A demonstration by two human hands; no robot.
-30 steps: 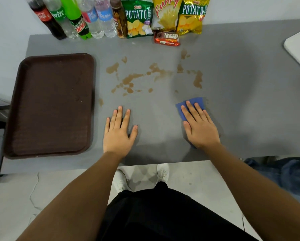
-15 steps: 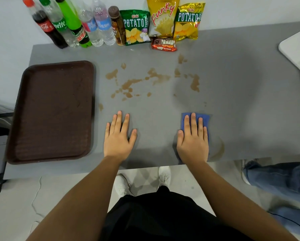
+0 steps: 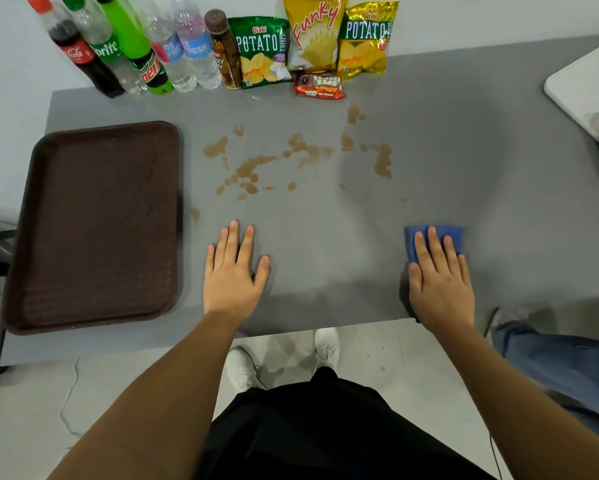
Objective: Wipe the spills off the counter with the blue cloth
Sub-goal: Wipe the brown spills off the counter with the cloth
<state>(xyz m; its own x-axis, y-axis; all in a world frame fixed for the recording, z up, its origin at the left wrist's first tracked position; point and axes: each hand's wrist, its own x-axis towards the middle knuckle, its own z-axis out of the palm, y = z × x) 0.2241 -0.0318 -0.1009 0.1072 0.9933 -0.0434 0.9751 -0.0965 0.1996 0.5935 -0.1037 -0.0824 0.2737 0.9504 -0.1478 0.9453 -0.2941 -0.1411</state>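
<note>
Matt grey counter (image 3: 464,140), soft cloth (image 3: 440,237).

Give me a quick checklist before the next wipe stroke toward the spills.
1. Blue cloth under the right hand, flat on the counter: ok.
2. Brown spills cleaned: not ok, patches remain from beside the brown tray across to the stain ahead of the cloth.
3. Path from cloth to spills free of objects: ok.
4. Left hand flat on a dry patch, clear of the spills: ok.
5. Fudgee Barr pack clear of the liquid: cannot tell; a spot lies close beside it.
6. Cloth still clean enough: cannot tell.
</note>
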